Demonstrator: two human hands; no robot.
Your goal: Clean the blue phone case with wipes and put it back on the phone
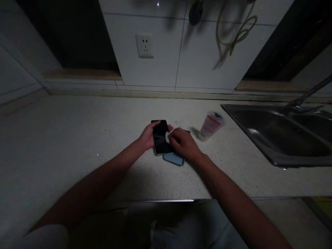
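A black smartphone (pixel 160 140) lies in my left hand (pixel 148 135), whose thumb rests over the top left edge of the screen while fingertips show at the far side. My right hand (pixel 183 141) is closed on a small white wipe (pixel 167 137) and holds it against the right part of the screen. Whether the wipe is paper or cloth I cannot tell. Beneath the phone and my right hand, a blue phone case (pixel 174 159) lies on the countertop, partly hidden.
A clear plastic cup (pixel 211 126) with pink print stands tilted-looking to the right of my right hand. Farther right is a steel sink (pixel 275 162) with a faucet (pixel 298 102). A wall socket (pixel 145 46) and a hanging cord (pixel 230 45) are above the pale countertop (pixel 77 131).
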